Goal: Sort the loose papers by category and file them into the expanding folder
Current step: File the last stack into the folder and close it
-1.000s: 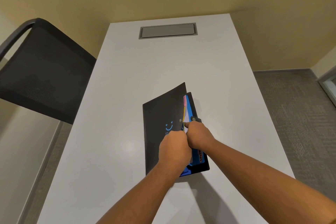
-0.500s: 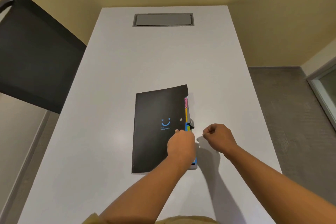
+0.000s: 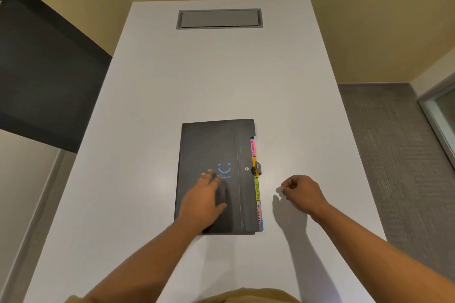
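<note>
1. Yellow walls and grey carpet surround a long white desk (image 3: 152, 110) that runs away from the camera. A grey cable hatch (image 3: 219, 19) is set flush into its far end.
2. At far left, a dark mesh chair (image 3: 41, 56) stands beside the desk edge, clear of the work area.
3. Left hand (image 3: 204, 200): fingers spread apart and laid flat, palm down, on the lower part of the cover. It grips nothing.
4. Expanding folder (image 3: 209, 145): black, closed, lying flat near the middle of the desk, toward the near end. A blue smiley mark (image 3: 224, 168) is printed on the cover, just beyond the fingertips.
5. Along the folder's right edge, coloured index tabs (image 3: 253, 147) project: pink, orange, green, blue. A small clasp (image 3: 257, 169) sits at mid-edge beside a metal stud (image 3: 246, 168). Whether the clasp is fastened cannot be confirmed.
6. Right hand (image 3: 301, 193): fingers curled loosely together, held just right of the folder and not touching it. No object is visible in it.
7. No loose papers are visible on the desk, so filing appears complete and only securing remains.
8. Risks:
   - An unfastened clasp would let the cover spring open when the folder is lifted, spilling sheets.
   - Uneven palm pressure could slide the folder on the smooth desk.
   - Pressing near the right edge could bend the tabs.
</note>
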A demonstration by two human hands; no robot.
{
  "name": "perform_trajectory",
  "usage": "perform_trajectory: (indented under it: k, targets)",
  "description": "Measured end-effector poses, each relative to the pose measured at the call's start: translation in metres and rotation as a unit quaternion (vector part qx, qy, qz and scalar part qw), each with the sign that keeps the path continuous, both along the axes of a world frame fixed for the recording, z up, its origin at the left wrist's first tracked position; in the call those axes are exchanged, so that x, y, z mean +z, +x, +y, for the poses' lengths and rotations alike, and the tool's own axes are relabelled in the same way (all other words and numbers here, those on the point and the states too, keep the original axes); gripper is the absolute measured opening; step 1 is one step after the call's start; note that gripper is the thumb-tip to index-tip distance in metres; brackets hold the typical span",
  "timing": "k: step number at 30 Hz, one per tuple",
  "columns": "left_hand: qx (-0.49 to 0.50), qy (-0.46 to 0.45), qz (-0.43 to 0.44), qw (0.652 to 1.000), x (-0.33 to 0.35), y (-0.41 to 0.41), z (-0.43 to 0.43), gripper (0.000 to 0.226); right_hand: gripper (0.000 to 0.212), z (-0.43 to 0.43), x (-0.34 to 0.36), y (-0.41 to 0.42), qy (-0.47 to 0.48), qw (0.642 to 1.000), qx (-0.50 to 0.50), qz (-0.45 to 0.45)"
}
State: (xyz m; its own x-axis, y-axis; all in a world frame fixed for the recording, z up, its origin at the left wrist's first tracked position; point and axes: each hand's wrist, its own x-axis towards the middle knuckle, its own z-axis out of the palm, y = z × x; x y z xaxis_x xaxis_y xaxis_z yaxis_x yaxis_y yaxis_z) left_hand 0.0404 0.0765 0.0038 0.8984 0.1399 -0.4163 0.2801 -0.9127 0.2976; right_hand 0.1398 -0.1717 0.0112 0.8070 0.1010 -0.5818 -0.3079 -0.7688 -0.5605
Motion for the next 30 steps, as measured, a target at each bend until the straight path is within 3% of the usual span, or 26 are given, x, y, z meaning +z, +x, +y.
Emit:
perform_trajectory:
  k: [4, 7, 14, 23, 30]
  targets:
    - [0.017, 0.026, 0.044, 0.999, -0.018, -0.01, 0.042, 0.115, 0.011, 0.014, -0.006, 0.01, 0.0, 1.0, 0.012, -0.006]
    - [-0.009, 0.046, 0.068, 0.997, -0.03, -0.012, 0.049, 0.125, 0.019, 0.024, -0.011, 0.02, 0.006, 1.0, -0.002, -0.01]
    - [-0.03, 0.061, 0.073, 0.995, -0.05, 0.006, 0.023, 0.124, 0.041, 0.039, -0.021, 0.049, -0.009, 0.999, -0.019, -0.032]
    - [-0.051, 0.043, 0.088, 0.994, -0.059, 0.018, 0.017, 0.122, 0.024, 0.055, -0.032, 0.077, -0.02, 0.999, -0.033, -0.012]
    - [-0.058, 0.039, 0.106, 0.992, -0.061, 0.019, 0.017, 0.121, 0.034, 0.062, -0.039, 0.074, -0.057, 0.997, -0.02, -0.041]
